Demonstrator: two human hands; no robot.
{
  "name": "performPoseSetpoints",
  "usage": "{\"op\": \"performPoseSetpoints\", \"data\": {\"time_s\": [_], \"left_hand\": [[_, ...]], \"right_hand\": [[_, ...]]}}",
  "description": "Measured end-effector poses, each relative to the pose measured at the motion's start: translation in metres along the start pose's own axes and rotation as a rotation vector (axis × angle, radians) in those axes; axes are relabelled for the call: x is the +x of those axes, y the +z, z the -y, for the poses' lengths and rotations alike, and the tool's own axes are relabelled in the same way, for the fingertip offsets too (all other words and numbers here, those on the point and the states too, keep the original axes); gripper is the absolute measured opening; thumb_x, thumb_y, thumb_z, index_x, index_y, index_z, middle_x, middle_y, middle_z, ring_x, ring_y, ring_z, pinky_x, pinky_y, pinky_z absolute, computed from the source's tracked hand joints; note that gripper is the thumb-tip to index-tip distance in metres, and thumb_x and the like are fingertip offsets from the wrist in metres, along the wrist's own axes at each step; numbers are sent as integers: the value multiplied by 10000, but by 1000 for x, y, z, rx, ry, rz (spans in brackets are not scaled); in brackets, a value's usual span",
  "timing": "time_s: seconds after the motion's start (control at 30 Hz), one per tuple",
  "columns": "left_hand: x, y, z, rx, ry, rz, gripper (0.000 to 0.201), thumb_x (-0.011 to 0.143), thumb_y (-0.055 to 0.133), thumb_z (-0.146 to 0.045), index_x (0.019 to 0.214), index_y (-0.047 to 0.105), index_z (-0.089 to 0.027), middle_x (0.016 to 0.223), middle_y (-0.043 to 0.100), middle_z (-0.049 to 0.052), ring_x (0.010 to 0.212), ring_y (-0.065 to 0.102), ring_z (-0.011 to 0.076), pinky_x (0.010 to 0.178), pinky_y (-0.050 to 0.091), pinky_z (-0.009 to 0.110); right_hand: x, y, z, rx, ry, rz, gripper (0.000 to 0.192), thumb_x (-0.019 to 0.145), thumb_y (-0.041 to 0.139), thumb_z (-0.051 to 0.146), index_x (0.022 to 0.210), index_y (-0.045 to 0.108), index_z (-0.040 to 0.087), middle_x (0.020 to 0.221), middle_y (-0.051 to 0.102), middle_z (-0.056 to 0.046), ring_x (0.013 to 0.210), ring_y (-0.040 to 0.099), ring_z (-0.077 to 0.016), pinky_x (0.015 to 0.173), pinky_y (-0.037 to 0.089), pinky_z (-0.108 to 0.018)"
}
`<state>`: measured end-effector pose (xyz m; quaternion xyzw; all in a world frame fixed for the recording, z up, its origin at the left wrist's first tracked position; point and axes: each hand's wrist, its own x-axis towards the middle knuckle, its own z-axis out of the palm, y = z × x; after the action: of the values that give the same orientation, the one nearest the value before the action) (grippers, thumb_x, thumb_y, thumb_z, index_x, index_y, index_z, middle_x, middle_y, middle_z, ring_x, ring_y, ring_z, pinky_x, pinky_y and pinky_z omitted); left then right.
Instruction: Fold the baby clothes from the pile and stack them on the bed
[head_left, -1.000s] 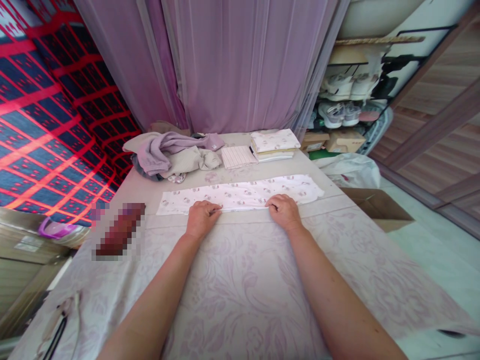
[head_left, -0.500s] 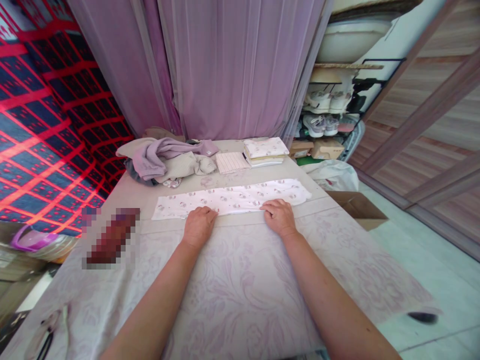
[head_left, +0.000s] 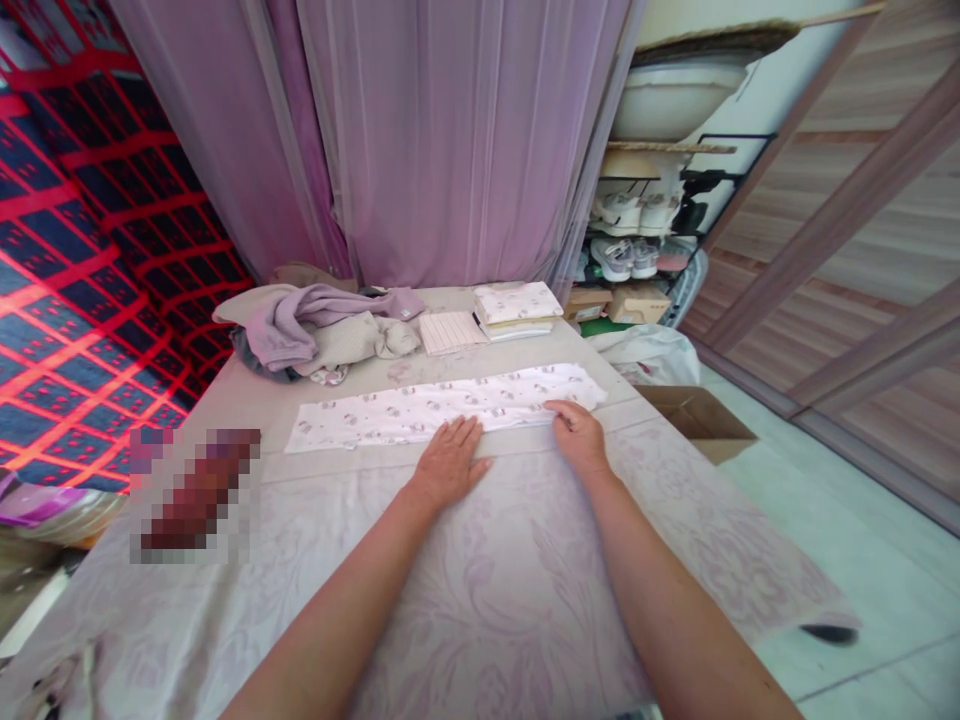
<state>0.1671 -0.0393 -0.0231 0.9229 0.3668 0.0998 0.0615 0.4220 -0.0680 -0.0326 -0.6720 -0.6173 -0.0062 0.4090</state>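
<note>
A long folded strip of white printed cloth point(head_left: 420, 408) lies across the table, its small figures spaced along it. My left hand point(head_left: 450, 462) rests flat with its fingers stretched out, the fingertips on the near edge of the cloth and the thumb apart on the tablecloth. At the right part of that edge, my right hand point(head_left: 579, 436) has its fingers curled, with thumb and forefinger closed on the cloth's border.
Behind the strip are a heap of crumpled clothes point(head_left: 322, 330), a striped folded cloth point(head_left: 451, 332) and a stack of folded cloths point(head_left: 517, 306). A patterned tablecloth point(head_left: 480, 590) covers the table. An open cardboard box point(head_left: 694, 420) stands right of the table, near a shoe rack point(head_left: 720, 200).
My left hand has slid right along the cloth's edge and its fingers have spread out. My right hand stays by the right part of the edge. The whole view has shifted slightly.
</note>
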Motion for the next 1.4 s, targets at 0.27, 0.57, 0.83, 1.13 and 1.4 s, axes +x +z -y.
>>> {"op": "performPoseSetpoints", "data": {"time_s": [0.27, 0.57, 0.83, 1.13, 1.4], "left_hand": [[6, 1, -10, 66, -72, -104, 530, 895, 445, -512, 1347, 464, -236, 1404, 488, 112, 1305, 418, 304, 1085, 306, 492], [34, 8, -29, -6, 63, -120, 517, 933, 385, -414, 1383, 400, -160, 1423, 467, 138, 1345, 385, 251, 1126, 296, 431], [36, 18, -31, 0, 59, -112, 553, 933, 400, -426, 1428, 346, -187, 1485, 385, 125, 1388, 311, 268, 1136, 265, 465], [37, 16, -37, 51, 17, -65, 510, 934, 400, -414, 1397, 403, -199, 1493, 379, 106, 1385, 313, 280, 1124, 266, 490], [38, 16, -39, 92, 9, -54, 519, 933, 396, -406, 1394, 415, -169, 1483, 394, 109, 1379, 317, 295, 1121, 271, 501]], "right_hand": [[18, -23, -17, -155, -136, 240, 192, 832, 564, 264, 918, 735, 260, 973, 735, -20, 951, 622, -201, 867, 439, -359], [28, -31, -11, -295, -314, 396, 191, 878, 559, 246, 988, 714, 264, 1016, 722, -19, 971, 593, -189, 839, 373, -317], [29, -27, 1, -470, -288, 323, 236, 923, 481, 255, 897, 708, 197, 888, 693, -89, 858, 578, -211, 782, 358, -320], [27, -42, -36, -229, -170, 300, 182, 824, 601, 255, 972, 706, 244, 1002, 711, -41, 977, 602, -212, 859, 420, -336], [26, -44, -62, -73, -160, 279, 209, 833, 558, 229, 949, 731, 240, 987, 732, -34, 974, 634, -191, 880, 453, -327]]}}
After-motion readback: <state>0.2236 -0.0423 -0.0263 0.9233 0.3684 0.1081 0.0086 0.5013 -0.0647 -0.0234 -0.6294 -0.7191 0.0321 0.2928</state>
